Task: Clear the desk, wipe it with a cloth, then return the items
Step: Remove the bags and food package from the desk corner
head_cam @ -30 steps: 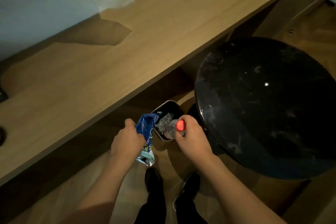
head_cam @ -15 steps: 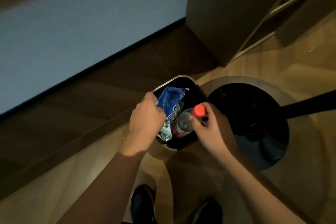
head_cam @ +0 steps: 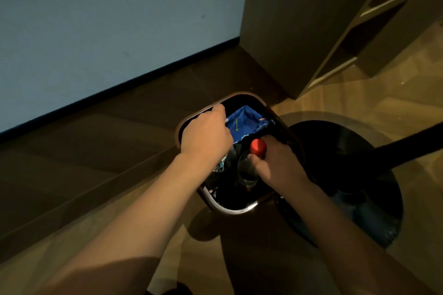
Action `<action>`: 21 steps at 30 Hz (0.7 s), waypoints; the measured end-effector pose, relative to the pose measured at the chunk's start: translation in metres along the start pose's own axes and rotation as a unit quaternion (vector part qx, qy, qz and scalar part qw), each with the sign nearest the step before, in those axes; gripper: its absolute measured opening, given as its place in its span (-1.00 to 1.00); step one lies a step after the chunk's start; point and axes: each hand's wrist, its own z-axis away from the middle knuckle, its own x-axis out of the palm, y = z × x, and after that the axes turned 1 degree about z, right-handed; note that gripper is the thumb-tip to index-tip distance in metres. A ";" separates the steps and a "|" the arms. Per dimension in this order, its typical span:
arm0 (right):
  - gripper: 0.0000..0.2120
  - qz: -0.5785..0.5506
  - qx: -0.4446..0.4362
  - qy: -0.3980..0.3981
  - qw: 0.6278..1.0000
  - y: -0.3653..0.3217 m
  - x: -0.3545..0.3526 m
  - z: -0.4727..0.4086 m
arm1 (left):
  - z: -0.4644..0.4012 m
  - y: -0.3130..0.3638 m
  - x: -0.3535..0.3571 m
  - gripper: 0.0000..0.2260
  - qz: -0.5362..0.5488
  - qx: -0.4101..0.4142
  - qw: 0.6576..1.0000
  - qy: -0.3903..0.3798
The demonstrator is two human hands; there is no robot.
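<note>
Both hands over bin [head_cam: 230,209]: left hand [head_cam: 206,135] fingers curled on blue wrapper [head_cam: 244,124], right hand [head_cam: 275,163] gripping red-capped bottle [head_cam: 248,170].

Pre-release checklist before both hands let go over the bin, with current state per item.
1. Bottle over the bin opening: ok, its body sits inside the rim.
2. Right hand grip on the bottle: ok, fingers curl round the neck just below the red cap.
3. Blue wrapper inside the bin: ok, it lies within the far side of the opening.
4. Left hand still pinching the wrapper: cannot tell, the fingertips are hidden behind the hand.
5. Room left in the bin: cannot tell, the inside is dark, with some trash visible.
6. Bin standing upright on the floor: ok.
</note>
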 end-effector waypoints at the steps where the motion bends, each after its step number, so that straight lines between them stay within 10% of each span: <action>1: -0.68 0.007 0.009 -0.010 1.000 0.000 0.003 0.000 | 0.001 -0.002 -0.002 -0.89 0.000 0.006 1.000 0.009; 21: -0.70 0.083 0.055 -0.041 0.994 0.006 0.032 -0.027 | -0.011 -0.024 0.044 -0.68 -0.122 0.045 0.987 -0.089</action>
